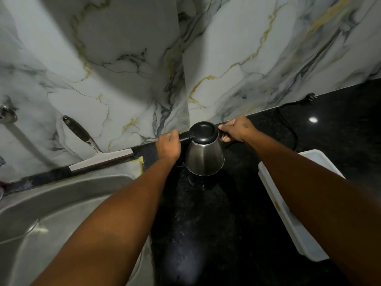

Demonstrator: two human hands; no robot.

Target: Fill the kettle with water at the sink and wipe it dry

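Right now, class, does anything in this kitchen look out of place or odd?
The squeegee leans against the marble wall behind the sink, an unusual spot. A power plug lies unplugged on the counter. The kettle, gripped by both hands, looks undamaged; no spill shows.

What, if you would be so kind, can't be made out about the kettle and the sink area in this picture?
- Kettle contents: head view, the shut black lid hides any water.
- Kettle handle: mostly covered by the left hand.
- Right hand contact: its fingertips sit behind the lid's rim.
- Tap: cut off by the left edge.
- Sink drain: out of view below the forearm.
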